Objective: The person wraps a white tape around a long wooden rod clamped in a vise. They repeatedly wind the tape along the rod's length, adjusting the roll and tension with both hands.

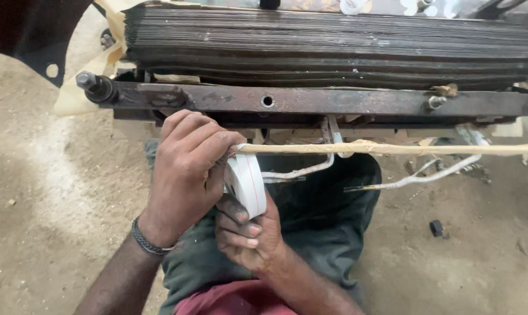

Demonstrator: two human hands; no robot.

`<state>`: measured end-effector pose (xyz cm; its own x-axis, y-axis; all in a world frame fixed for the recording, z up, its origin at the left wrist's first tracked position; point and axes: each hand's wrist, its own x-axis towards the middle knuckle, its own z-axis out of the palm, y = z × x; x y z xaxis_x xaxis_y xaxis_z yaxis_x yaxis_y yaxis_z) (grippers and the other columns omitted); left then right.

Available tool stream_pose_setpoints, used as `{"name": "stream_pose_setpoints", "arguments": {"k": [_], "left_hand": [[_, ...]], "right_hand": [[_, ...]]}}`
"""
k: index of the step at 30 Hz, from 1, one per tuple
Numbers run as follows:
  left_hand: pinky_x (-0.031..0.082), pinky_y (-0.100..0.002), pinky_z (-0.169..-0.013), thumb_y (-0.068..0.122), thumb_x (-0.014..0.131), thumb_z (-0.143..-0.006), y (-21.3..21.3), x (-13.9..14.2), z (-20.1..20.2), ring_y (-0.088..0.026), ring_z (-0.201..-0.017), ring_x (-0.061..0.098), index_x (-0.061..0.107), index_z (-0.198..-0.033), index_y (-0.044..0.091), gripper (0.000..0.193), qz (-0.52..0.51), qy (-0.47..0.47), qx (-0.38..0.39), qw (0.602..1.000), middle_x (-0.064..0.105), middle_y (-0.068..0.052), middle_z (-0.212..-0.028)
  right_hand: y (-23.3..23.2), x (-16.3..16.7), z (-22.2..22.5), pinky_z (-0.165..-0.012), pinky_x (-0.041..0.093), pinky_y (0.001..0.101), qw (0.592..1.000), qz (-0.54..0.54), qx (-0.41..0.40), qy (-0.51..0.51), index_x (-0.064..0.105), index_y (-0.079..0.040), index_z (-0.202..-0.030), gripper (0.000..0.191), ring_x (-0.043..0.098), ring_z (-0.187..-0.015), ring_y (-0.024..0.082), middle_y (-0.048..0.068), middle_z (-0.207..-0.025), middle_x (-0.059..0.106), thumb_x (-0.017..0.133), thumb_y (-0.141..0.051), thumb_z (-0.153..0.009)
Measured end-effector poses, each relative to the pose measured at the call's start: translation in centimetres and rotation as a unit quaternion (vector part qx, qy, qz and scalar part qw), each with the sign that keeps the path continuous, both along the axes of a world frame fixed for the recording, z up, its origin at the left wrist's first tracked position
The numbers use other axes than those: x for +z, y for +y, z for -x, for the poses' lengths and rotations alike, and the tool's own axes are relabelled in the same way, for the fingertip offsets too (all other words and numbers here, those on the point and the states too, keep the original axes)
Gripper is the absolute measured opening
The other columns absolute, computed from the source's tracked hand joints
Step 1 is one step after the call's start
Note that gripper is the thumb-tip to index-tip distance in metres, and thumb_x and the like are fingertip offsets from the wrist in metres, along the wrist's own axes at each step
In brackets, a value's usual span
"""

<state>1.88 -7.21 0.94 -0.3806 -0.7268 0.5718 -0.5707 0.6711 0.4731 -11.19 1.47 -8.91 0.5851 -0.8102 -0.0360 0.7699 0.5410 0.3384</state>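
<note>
Our left hand (185, 160): raised ahead of us, back toward the camera, fingers curled down and inward, tips pinched together at the right edge of the fist. Left wrist: a dark braided band around it; forearm bare, running down to the lower left. Our right hand (247, 230): lower, just beneath the left and touching it, palm turned up, fingers folded back toward us, nails showing. Right forearm: bare, angled down to the lower right. Both hands closed in a grip.
</note>
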Motion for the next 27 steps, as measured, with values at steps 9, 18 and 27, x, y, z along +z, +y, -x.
{"name": "stream_pose_setpoints", "arguments": {"k": [9,18,27], "left_hand": [[0.041,-0.051,-0.108,0.058,0.074,-0.076,9.1,0.9,5.2,-0.037,-0.11,0.067,0.064,-0.118,-0.01,0.081,-0.011,-0.11,0.266,0.958,0.071,-0.023,-0.112],[0.049,-0.037,-0.079,0.021,0.078,-0.087,5.9,3.3,5.6,-0.024,-0.08,0.076,0.071,-0.107,-0.007,0.034,0.048,-0.105,0.268,0.956,0.078,-0.014,-0.091],[0.04,-0.037,-0.054,0.04,0.087,-0.09,-2.4,6.8,6.2,-0.019,-0.043,0.048,0.068,-0.071,0.009,0.041,0.07,-0.328,0.111,0.936,0.055,-0.004,-0.048]], "right_hand": [[2.5,-1.8,0.3,-0.069,0.055,0.0198,0.983,0.098,-0.054,0.148,0.047,0.0,-0.155,0.041,0.066,-0.087,0.01,0.011,-0.117,0.064,0.044,-0.031,-0.128],[2.8,-3.5,1.6,-0.109,0.049,0.0394,0.963,0.094,0.03,0.249,0.037,-0.018,-0.154,0.055,0.054,-0.133,0.022,0.006,-0.146,0.053,0.046,-0.038,-0.103],[-4.3,-2.5,7.6,-0.104,0.059,0.0387,0.814,0.154,-0.315,0.463,0.041,-0.005,-0.147,0.048,0.068,-0.12,0.026,0.018,-0.139,0.06,0.058,-0.031,-0.111]]}}
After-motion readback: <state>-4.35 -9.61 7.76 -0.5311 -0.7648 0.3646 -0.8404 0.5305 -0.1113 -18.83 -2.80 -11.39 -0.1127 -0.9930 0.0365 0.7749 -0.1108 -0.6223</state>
